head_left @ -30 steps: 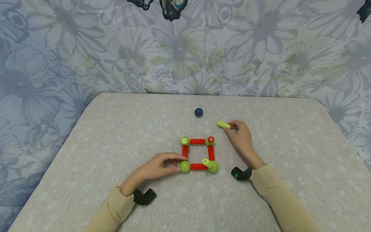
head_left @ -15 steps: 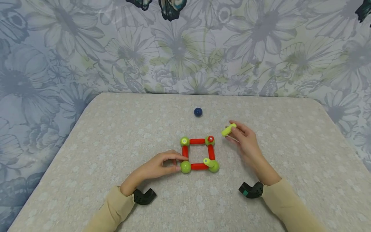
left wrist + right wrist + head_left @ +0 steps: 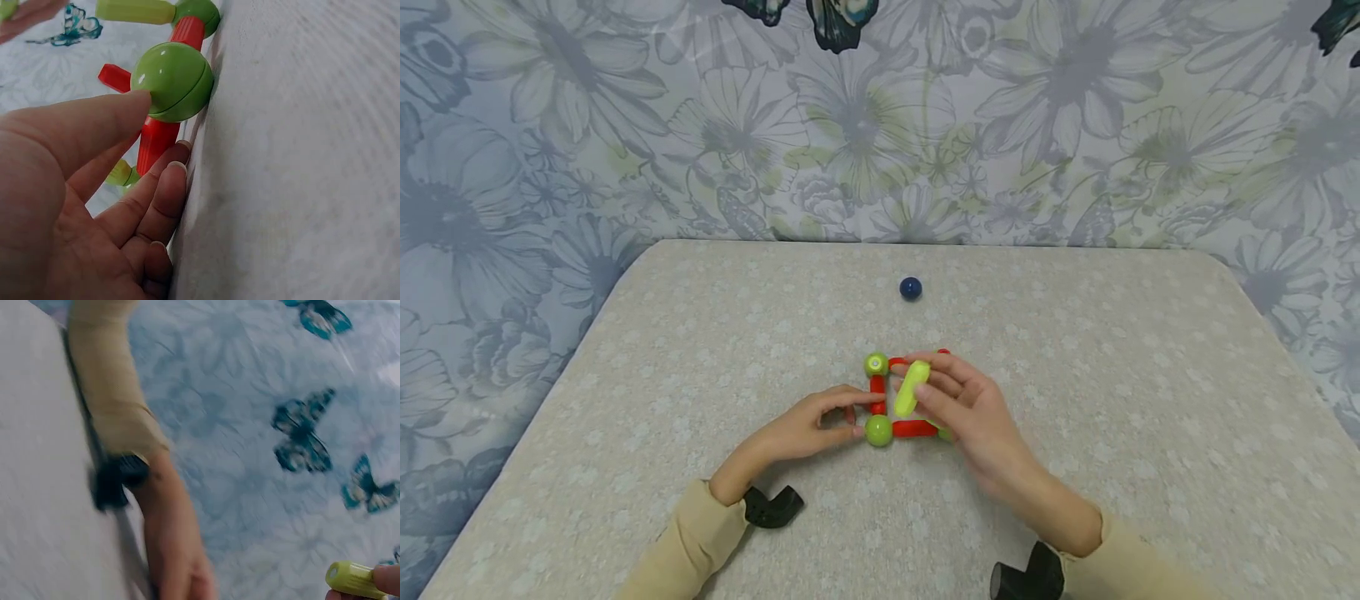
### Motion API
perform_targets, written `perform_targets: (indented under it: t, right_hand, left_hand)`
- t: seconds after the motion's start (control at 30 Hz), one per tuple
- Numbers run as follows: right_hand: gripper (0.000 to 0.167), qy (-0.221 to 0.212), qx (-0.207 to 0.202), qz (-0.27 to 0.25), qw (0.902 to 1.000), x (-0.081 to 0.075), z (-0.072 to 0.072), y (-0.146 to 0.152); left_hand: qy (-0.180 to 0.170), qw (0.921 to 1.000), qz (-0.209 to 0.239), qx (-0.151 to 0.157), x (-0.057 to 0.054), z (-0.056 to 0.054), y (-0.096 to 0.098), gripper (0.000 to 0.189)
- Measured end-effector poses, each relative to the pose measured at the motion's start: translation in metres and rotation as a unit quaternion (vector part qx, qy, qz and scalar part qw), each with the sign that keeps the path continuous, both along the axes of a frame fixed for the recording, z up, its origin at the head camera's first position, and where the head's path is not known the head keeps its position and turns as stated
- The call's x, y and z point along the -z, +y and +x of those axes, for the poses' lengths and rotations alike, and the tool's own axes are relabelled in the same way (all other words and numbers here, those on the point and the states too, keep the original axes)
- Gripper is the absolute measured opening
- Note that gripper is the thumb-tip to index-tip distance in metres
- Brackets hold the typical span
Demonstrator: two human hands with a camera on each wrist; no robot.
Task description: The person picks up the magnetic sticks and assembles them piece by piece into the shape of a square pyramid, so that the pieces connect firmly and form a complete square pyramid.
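A square frame of red magnetic rods (image 3: 914, 428) with green balls at its corners lies on the table. My left hand (image 3: 808, 429) holds its near left corner, thumb against the green ball (image 3: 169, 78) and fingers behind the red rod (image 3: 156, 144). Above the frame, my right hand (image 3: 981, 417) pinches a yellow-green magnetic rod (image 3: 912, 389) between thumb and fingers, tilted. That hand hides most of the frame's right side. One end of the yellow-green rod (image 3: 353, 579) shows at the bottom right of the right wrist view.
A dark blue ball (image 3: 911, 289) lies behind the frame, toward the table's far edge. The cloth-covered table (image 3: 737, 333) ends at a flower-patterned wall hanging (image 3: 865, 125). Black wrist devices (image 3: 773, 507) sit at both sleeves.
My right hand has brought the yellow-green rod from the table's right side, leftward and nearer, over the frame, turning it on the way. My left hand has stayed at the corner.
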State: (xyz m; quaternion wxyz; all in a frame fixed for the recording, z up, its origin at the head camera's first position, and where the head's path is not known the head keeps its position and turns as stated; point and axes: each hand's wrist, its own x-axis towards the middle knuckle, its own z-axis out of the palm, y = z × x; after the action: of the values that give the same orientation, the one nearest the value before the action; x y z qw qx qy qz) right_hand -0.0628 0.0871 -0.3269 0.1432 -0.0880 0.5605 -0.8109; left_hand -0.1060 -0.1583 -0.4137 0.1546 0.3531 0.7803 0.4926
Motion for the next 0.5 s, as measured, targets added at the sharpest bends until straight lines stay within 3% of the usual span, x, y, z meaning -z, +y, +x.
perform_targets:
  t: [0.2,0.33,0.5]
  right_hand:
    - [0.037,0.036,-0.024,0.022,0.9988,0.023,0.015,-0.035]
    - [0.037,0.029,-0.006,0.019,0.9994,0.039,0.019,-0.048]
    - [0.036,0.044,0.029,0.021,0.9984,0.055,0.020,-0.056]
  left_hand:
    - [0.017,0.9996,0.020,0.009,0.004,-0.002,-0.001,0.031]
    - [0.021,0.9994,0.025,0.012,0.005,-0.003,-0.001,0.015]
    - [0.029,0.9991,0.030,0.010,0.006,-0.003,-0.001,0.020]
